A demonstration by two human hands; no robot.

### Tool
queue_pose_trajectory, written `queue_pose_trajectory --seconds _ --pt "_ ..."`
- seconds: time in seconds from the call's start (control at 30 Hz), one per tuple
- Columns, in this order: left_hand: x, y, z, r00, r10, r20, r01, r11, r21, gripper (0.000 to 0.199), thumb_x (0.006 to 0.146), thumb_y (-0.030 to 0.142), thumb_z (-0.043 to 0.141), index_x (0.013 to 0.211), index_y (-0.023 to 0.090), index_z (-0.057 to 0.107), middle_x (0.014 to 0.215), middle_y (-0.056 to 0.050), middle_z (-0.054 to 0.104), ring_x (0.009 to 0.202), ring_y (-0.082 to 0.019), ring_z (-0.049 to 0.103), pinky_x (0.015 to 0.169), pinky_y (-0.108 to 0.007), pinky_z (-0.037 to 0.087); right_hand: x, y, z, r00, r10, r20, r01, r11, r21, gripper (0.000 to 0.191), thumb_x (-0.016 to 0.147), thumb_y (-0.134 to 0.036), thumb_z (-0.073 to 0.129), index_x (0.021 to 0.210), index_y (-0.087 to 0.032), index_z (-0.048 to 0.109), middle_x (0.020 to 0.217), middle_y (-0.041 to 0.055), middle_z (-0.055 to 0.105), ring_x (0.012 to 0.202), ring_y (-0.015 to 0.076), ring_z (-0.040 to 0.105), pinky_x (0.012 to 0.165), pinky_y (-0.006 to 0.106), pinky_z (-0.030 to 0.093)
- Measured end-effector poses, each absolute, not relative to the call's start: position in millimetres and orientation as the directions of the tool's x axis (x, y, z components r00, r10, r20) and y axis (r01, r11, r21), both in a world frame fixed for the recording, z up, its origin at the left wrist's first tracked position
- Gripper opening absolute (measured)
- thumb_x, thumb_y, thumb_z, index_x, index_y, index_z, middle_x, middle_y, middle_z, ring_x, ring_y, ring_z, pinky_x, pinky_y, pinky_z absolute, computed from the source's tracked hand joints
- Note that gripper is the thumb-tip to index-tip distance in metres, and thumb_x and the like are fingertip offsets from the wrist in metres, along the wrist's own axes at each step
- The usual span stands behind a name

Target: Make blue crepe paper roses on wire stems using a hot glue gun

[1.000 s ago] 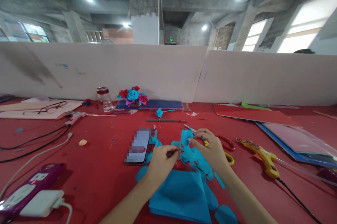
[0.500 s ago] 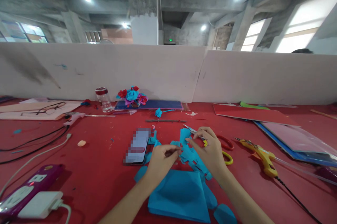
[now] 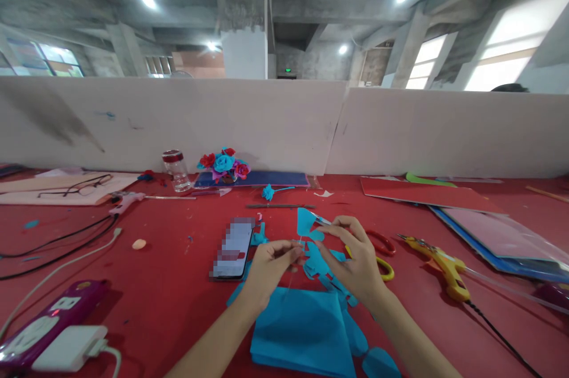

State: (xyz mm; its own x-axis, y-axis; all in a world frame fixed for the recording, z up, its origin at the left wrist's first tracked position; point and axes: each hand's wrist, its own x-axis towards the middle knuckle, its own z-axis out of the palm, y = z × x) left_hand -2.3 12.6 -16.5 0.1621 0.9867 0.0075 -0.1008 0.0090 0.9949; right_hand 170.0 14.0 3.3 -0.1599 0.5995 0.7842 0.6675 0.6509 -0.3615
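Note:
My left hand (image 3: 278, 262) is closed in a pinch on a thin pale wire (image 3: 290, 283), whose lower end hangs over the folded blue paper. At the wire's top stands a blue paper petal (image 3: 304, 222). My right hand (image 3: 353, 253) is just right of the petal, thumb and fingers apart, with nothing seen between them. Below the hands lies a stack of folded blue paper (image 3: 302, 330). Cut blue scraps (image 3: 317, 260) are scattered under my right hand. Scissors with yellow handles (image 3: 386, 270) and a red handle loop (image 3: 383, 243) lie partly hidden behind that hand.
A phone (image 3: 233, 247) lies left of my hands. A yellow glue gun (image 3: 438, 265) rests at right, a pink one (image 3: 127, 203) at left. Behind are a paper-flower bunch (image 3: 224, 163), a glass jar (image 3: 176, 170) and a blue flower (image 3: 268, 192). A purple power strip (image 3: 53, 319) is front left.
The blue petal now stands upright above my left fingers on the wire. My right hand's fingers have spread and come off the blue piece they were touching.

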Motion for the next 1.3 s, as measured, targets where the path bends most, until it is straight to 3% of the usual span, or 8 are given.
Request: queue_pose_trajectory --seconds 0.13,0.23,0.43,0.7,0.8,0.93,1.1,1.3 --pt "-3 12 -15 0.159 0.987 -0.029 -0.159 0.055 0.986 0.024 0.069 0.036 0.068 0.079 0.015 0.071 0.072 -0.005 0.07 0.069 -0.015 0.063 0.06 -0.021 0.046 170 13 -1 -0.367 0.554 0.748 0.773 0.628 -0.086 0.037 0.084 -0.016 0.047 0.118 -0.029 0.055 0.104 0.0087 0.047 0.093 0.022 0.048 0.082 0.043 0.034" --pt "-4 13 -15 0.167 0.985 -0.046 -0.191 0.078 0.979 0.023 0.068 0.035 0.069 0.08 0.016 0.071 0.071 -0.005 0.069 0.068 -0.014 0.063 0.058 -0.02 0.045 168 12 -3 -0.428 0.553 0.715 0.772 0.636 -0.029 0.036 0.084 -0.018 0.048 0.116 -0.031 0.057 0.103 0.0084 0.05 0.094 0.0223 0.048 0.084 0.045 0.031" --pt "-3 14 -15 0.154 0.985 -0.08 -0.225 0.114 0.968 0.022 0.066 0.035 0.071 0.078 0.016 0.071 0.07 -0.004 0.069 0.067 -0.013 0.063 0.057 -0.019 0.044 166 10 0 -0.379 0.531 0.758 0.761 0.645 -0.072 0.036 0.082 -0.018 0.049 0.117 -0.022 0.056 0.099 0.0095 0.049 0.093 0.0214 0.05 0.084 0.043 0.034" --pt "-3 14 -17 0.139 0.99 -0.038 -0.229 0.07 0.971 0.019 0.069 0.032 0.068 0.079 0.016 0.07 0.074 -0.005 0.071 0.07 -0.015 0.066 0.056 -0.019 0.046 170 10 3 -0.284 0.347 0.894 0.678 0.732 -0.069 0.014 0.076 -0.009 0.057 0.086 -0.019 0.06 0.079 0.0034 0.055 0.073 0.0152 0.054 0.075 0.037 0.04" --pt "-2 12 -16 0.095 0.994 0.059 -0.193 -0.04 0.98 0.018 0.072 0.032 0.066 0.081 0.017 0.07 0.075 -0.005 0.071 0.071 -0.017 0.067 0.059 -0.022 0.051 175 11 7 -0.093 0.327 0.94 0.702 0.692 -0.171 0.012 0.073 -0.009 0.061 0.076 -0.019 0.055 0.074 0.0021 0.055 0.068 0.0147 0.054 0.067 0.031 0.044" --pt "-4 3 -12 0.091 0.927 0.364 -0.109 -0.354 0.929 0.012 0.078 0.027 0.06 0.079 0.02 0.069 0.08 -0.003 0.071 0.073 -0.018 0.067 0.068 -0.027 0.054 193 -1 13 0.027 0.326 0.945 0.733 0.636 -0.24 0.011 0.072 -0.012 0.064 0.074 -0.02 0.057 0.07 0.0009 0.057 0.062 0.0141 0.055 0.065 0.03 0.046" --pt "-8 -6 -8 0.152 0.726 0.671 0.144 -0.688 0.711 0.019 0.08 0.013 0.055 0.088 0.021 0.07 0.084 -0.005 0.072 0.076 -0.016 0.067 0.069 -0.023 0.054 255 -19 1 0.092 0.378 0.921 0.888 0.388 -0.247 0.008 0.078 -0.025 0.055 0.075 -0.019 0.06 0.074 0.005 0.063 0.065 0.0174 0.059 0.063 0.03 0.045" --pt "-10 -8 -12 0.198 0.593 0.78 0.102 -0.804 0.585 0.031 0.079 0.006 0.057 0.101 0.025 0.067 0.093 -0.003 0.071 0.084 -0.016 0.067 0.074 -0.024 0.055 370 -7 -49 0.258 0.791 0.555 0.959 -0.14 -0.247 0.016 0.068 -0.039 0.057 0.061 -0.024 0.057 0.05 0.0024 0.056 0.041 0.0207 0.055 0.039 0.028 0.037"
